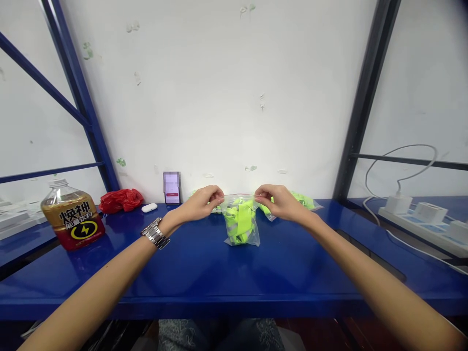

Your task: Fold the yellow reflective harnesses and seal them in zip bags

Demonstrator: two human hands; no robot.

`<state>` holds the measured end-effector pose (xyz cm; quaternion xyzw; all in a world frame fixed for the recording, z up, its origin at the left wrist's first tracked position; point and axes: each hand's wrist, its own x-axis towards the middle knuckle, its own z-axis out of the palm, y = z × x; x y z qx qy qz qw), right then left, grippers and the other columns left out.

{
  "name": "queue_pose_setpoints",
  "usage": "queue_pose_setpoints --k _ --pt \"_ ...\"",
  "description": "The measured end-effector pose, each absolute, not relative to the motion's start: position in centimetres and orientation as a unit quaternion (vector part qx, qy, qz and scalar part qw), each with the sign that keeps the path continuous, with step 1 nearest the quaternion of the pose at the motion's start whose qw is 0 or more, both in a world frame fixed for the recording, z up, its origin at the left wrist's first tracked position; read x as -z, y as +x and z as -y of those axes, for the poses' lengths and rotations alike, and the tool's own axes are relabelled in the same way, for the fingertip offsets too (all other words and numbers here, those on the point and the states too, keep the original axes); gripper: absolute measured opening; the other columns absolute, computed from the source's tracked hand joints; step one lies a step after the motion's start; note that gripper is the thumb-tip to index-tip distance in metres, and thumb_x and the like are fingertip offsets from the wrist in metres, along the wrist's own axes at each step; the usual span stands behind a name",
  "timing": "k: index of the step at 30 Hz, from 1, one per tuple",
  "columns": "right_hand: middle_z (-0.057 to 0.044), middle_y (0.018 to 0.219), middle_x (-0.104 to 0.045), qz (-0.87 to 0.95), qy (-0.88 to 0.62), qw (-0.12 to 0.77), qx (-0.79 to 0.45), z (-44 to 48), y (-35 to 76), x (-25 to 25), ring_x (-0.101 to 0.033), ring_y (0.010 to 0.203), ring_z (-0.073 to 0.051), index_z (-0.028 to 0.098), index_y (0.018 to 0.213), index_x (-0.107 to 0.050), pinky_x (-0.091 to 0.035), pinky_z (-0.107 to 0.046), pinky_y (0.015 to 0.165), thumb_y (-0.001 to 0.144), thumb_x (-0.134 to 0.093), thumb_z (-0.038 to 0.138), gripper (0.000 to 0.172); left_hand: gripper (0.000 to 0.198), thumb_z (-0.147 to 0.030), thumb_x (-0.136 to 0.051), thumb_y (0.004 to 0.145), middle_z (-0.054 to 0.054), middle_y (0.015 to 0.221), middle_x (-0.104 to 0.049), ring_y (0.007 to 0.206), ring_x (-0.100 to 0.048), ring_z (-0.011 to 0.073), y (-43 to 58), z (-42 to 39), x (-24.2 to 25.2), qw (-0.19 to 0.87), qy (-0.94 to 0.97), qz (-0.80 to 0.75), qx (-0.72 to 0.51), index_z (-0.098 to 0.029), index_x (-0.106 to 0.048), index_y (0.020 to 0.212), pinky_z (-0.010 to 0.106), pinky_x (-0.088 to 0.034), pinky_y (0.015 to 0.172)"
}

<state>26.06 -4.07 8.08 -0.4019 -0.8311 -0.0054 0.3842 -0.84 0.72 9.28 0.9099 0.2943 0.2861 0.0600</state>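
Note:
A clear zip-lock bag (241, 222) stands upright on the blue table, packed with a folded neon-yellow item with grey bands. My left hand (206, 201) pinches the left end of its top edge between thumb and fingers. At the right end of that edge, my right hand (276, 201) pinches in the same way. A red line runs along the bag's top between both hands. More neon-yellow bagged items (303, 200) lie behind, partly hidden by my hands. A metal watch (156, 233) is on my left wrist.
A drink bottle (73, 214) and a red plastic bag (122, 200) stand at the left. A phone (172, 188) leans on the wall beside a white earbud case (149, 207). On the right are a dark flat device (373, 256) and a power strip (424, 222) with cables.

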Motion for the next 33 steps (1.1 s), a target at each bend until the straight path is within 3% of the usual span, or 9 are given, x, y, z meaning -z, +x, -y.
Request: queue_pose_setpoints --k 5,10,25,33 --pt "-0.007 0.080 -0.069 0.827 -0.407 0.387 0.002 4.0 26.2 -8.3 -0.059 0.069 -0.018 0.016 0.084 -0.066 -0.044 -0.029 0.064 0.083 -0.053 0.021 0.013 0.029 -0.044 -0.052 0.087 0.002 0.072 -0.059 0.064 -0.056 0.0142 -1.1 -1.2 -8.9 0.170 0.880 -0.328 -0.297 -0.015 -0.058 0.086 0.026 -0.042 0.058" --pt "-0.007 0.078 -0.069 0.821 -0.419 0.387 -0.015 4.1 26.5 -8.5 -0.059 0.068 -0.018 0.016 0.081 -0.067 -0.044 -0.030 0.063 0.082 -0.055 0.025 0.015 0.028 -0.043 -0.058 0.084 0.003 0.077 -0.060 0.070 -0.056 0.0136 -0.7 -0.8 -8.7 0.229 0.859 -0.278 -0.363 -0.015 -0.059 0.085 0.025 -0.044 0.063" --pt "-0.001 0.059 -0.055 0.821 -0.421 0.376 -0.088 4.0 27.2 -9.0 -0.046 0.055 -0.012 0.014 0.074 -0.062 -0.036 -0.026 0.054 0.080 -0.057 0.030 0.018 0.021 -0.036 -0.056 0.086 0.003 0.078 -0.061 0.071 -0.053 0.0133 -0.4 -1.1 -7.8 0.133 0.867 -0.255 -0.406 -0.016 -0.060 0.083 0.025 -0.043 0.064" --pt "0.002 0.054 -0.046 0.804 -0.399 0.417 -0.147 4.3 26.5 -8.9 -0.039 0.051 -0.009 0.015 0.069 -0.060 -0.031 -0.024 0.048 0.079 -0.058 0.035 0.022 0.021 -0.037 -0.053 0.088 0.002 0.078 -0.056 0.071 -0.051 0.0125 0.0 -0.4 -8.0 0.185 0.866 -0.249 -0.392 -0.016 -0.056 0.086 0.025 -0.043 0.063"
